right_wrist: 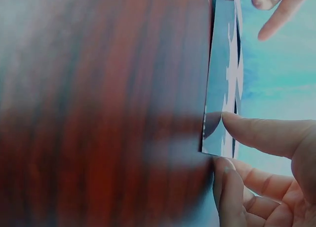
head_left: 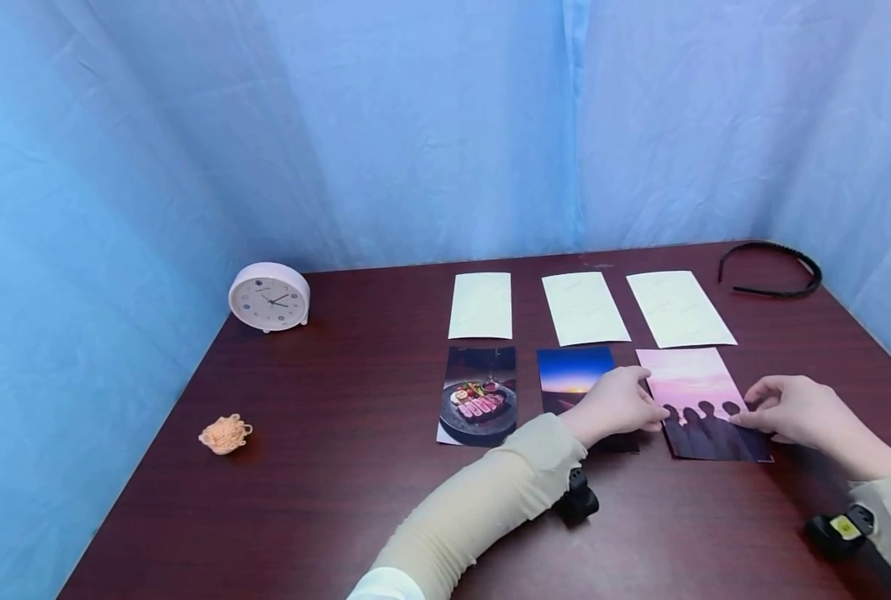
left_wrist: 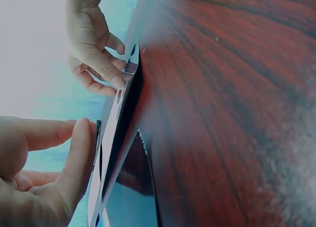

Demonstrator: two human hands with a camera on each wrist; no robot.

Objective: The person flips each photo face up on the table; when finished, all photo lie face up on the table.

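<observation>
A photo print with a pink sky and several dark silhouettes (head_left: pixel 708 417) lies near the table's right side. My right hand (head_left: pixel 798 408) is at its right edge; the right wrist view shows the thumb on the print's face and a bent finger at its edge. My left hand (head_left: pixel 616 404) is at the left edge, thumb and forefinger apart, fingertips touching or very close to it. Under that hand a sunset photo (head_left: pixel 573 367) is partly covered. Further left lies a photo of sliced meat on a plate (head_left: pixel 478 404).
Three pale blank cards (head_left: pixel 481 306) lie in a row behind the photos. A black headband (head_left: pixel 816 275) sits at the back right corner. On the left of the dark red table (head_left: pixel 355 400) are a white clock (head_left: pixel 268 298) and a small peach-coloured item (head_left: pixel 225 434). Blue curtains surround it.
</observation>
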